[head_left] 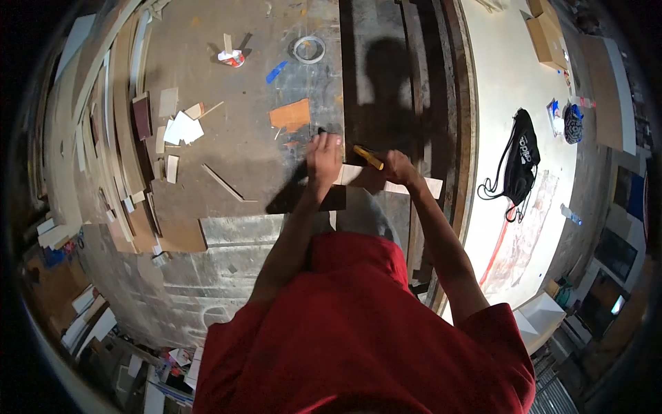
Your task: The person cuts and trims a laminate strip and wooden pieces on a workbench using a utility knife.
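Observation:
My left hand is at the table's edge, near the left end of a pale wood strip, with its fingers together; a small dark thing shows at its fingertips. My right hand is closed at the strip's upper edge, right beside a yellow cutter-like tool. The tool slants up and left from the fingers over the dark gap. Whether the hand grips the tool, the strip or both is hard to see. An orange-brown piece lies beyond my left hand.
On the brown tabletop are a tape roll, a blue piece, a red-and-white cup, white scraps and a thin stick. Long strips stack at left. A black drawstring bag lies on the pale board at right.

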Demonstrator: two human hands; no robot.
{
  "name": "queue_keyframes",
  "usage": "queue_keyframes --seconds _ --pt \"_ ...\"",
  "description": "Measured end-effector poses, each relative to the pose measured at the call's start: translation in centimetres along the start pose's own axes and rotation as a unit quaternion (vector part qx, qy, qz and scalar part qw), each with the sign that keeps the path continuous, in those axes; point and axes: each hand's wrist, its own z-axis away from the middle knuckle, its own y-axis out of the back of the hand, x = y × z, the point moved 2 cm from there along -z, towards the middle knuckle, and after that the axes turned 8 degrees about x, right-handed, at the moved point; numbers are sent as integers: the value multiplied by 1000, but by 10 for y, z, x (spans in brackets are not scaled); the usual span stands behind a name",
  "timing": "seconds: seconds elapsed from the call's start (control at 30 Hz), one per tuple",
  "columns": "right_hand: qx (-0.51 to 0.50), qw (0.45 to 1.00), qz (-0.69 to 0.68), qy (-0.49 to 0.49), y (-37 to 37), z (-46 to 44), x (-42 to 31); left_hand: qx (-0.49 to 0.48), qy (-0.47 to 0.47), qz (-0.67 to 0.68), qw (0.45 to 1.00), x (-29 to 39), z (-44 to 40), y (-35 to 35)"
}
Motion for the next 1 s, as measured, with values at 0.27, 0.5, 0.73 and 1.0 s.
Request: queue_keyframes --seconds 0.27,0.5,0.73,1.0 --pt "-7 996 91 -24 -24 -1 25 -107 67 -84 988 -26 34 -41" --pt "167 973 151 44 -72 20 38 -87 43 -93 991 -21 34 -36" --pt "-55 996 28 -69 -15 -11 0 -59 7 -108 992 -27 39 -46" --pt "28 998 45 36 -61 -3 47 -96 26 -110 989 -18 29 -38"
